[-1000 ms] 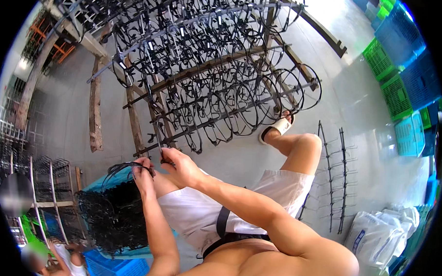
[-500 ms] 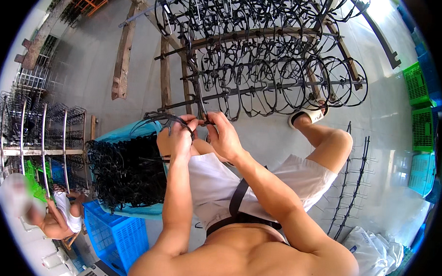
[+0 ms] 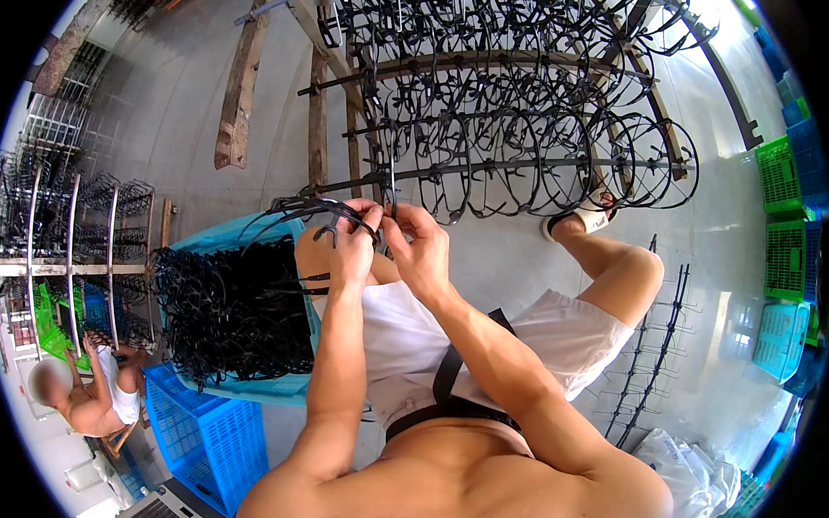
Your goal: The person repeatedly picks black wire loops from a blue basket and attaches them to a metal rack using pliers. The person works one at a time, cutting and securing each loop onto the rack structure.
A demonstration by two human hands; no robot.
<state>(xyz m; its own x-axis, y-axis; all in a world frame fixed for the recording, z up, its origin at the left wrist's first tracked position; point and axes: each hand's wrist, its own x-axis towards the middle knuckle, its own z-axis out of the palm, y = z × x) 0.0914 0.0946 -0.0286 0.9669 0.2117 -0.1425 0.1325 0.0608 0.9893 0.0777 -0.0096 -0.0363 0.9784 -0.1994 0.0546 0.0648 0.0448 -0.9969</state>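
My left hand (image 3: 353,248) is closed round a bunch of thin black curved plastic strips (image 3: 293,209), whose free ends fan out to the left. Beside it, my right hand (image 3: 419,250) has thumb and fingers pinched on the lower end of a narrow black strip (image 3: 392,187) at the rack's near left corner. The fingertips of both hands almost meet. Ahead stands a rack (image 3: 522,60) with black rods, where many similar strips hang bent into loops. At my left knee, a light blue bin (image 3: 256,232) holds a tangled heap of black strips (image 3: 234,317).
A blue crate (image 3: 216,444) stands behind the bin. Farther left, another person (image 3: 99,399) sits by a loaded rack (image 3: 40,269). Two spiky black rods (image 3: 653,359) lie on the floor at right, near a white plastic bag (image 3: 685,478). Green crates (image 3: 785,249) line the right side.
Both hands have risen slightly and sit nearer the rack corner. My left hand still holds its bunch. The view has shifted a little, and the seated person's posture has changed slightly.
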